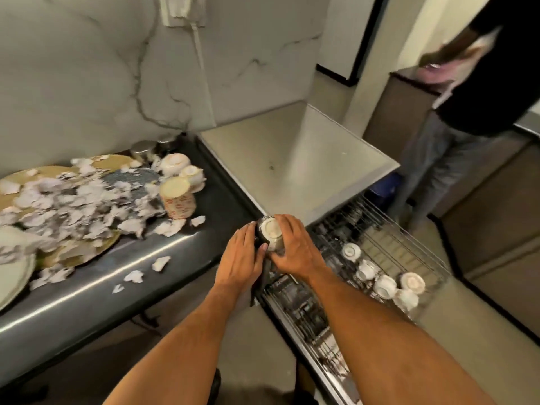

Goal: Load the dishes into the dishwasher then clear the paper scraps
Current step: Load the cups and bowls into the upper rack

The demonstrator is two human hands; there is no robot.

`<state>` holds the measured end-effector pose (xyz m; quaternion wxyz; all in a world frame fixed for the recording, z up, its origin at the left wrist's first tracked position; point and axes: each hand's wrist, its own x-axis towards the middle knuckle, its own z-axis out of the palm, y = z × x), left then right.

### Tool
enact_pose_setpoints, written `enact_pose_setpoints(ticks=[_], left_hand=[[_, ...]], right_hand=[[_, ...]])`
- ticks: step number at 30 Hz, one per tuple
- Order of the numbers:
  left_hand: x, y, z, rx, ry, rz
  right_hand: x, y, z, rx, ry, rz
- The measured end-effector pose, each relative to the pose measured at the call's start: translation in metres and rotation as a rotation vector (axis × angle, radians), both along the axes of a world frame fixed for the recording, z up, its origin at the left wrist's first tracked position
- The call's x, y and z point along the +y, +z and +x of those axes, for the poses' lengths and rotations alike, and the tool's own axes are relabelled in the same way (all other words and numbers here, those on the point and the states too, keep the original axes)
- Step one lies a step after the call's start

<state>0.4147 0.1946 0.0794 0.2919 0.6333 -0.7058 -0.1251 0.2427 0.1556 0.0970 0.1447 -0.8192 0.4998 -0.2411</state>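
Both hands hold an upside-down dark-patterned cup (271, 229) at the near left corner of the dishwasher rack (409, 252). My left hand (241, 255) presses its left side, and my right hand (295, 248) curls over its right side. Several white cups (382, 285) sit upside down in the rack. On the steel counter (117, 276) lie plates (17, 276) under a heap of torn paper scraps (73, 200). A cream cup with red print (178, 200) and white cups (178, 165) stand behind the heap.
The raised steel dishwasher hood (295, 165) stands open behind the rack. Another person (473, 118) in dark clothes stands at the right beside a brown cabinet. A marbled wall with a socket and cable backs the counter. Loose scraps (133, 276) lie near the counter's front edge.
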Motion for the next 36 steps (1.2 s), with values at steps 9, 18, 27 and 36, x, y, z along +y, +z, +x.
enact_pose_setpoints(ticks=[9,18,27,36], left_hand=[[-0.052,-0.041,-0.199,-0.087,-0.318,0.115],[-0.102,-0.103,-0.354,-0.061,-0.494,0.344],[-0.155,-0.182,-0.441,-0.145,-0.614,0.487],[-0.196,-0.242,-0.464,-0.212,-0.591,0.577]], right_hand=[[0.001,-0.04,-0.197,-0.028,-0.331,0.131],[-0.029,-0.114,-0.334,0.031,-0.548,0.353],[-0.073,-0.202,-0.412,0.151,-0.634,0.48],[-0.126,-0.263,-0.432,0.232,-0.592,0.54]])
